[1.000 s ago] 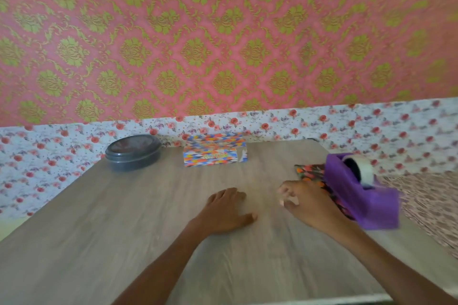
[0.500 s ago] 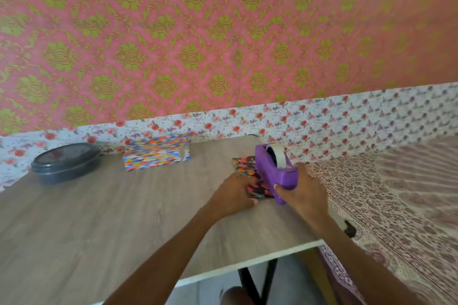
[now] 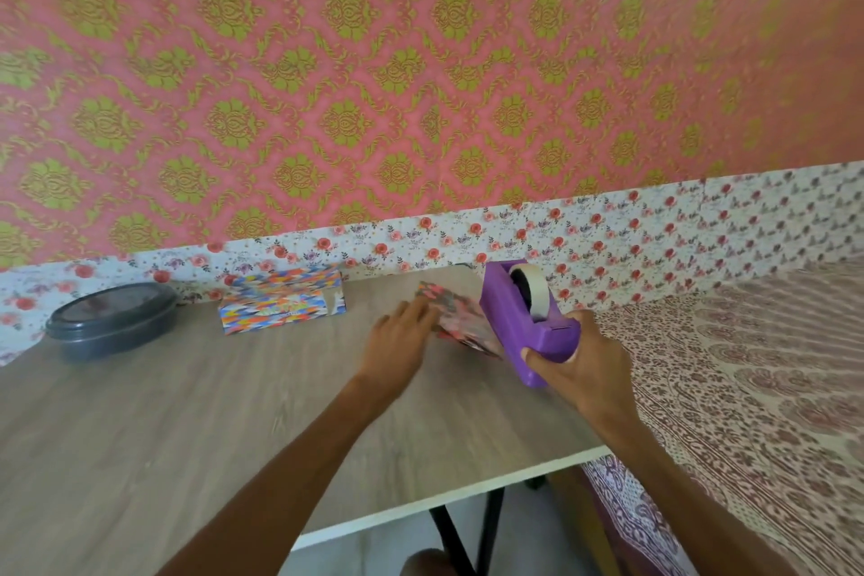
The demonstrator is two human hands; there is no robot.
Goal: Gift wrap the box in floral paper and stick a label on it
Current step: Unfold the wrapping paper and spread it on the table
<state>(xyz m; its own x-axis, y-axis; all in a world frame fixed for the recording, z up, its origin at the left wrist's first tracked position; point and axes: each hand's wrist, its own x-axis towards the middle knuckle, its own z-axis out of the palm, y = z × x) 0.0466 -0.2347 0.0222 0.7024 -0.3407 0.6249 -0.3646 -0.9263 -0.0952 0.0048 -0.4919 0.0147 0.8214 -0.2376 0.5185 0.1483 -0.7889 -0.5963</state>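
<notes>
Box (image 3: 283,304) lies at the rear of the bench (image 3: 187,412) near the wall, well apart from both hands. Left hand (image 3: 402,341) rests flat, fingers extended, touching the folded floral paper (image 3: 460,316). Right hand (image 3: 579,360) grips the purple tape dispenser (image 3: 519,318) beside that paper. Dark container (image 3: 112,323) has its lid on; contents not visible.

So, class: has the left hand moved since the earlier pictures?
Yes: left hand went rightward, from before the colourful box to the floral paper.
</notes>
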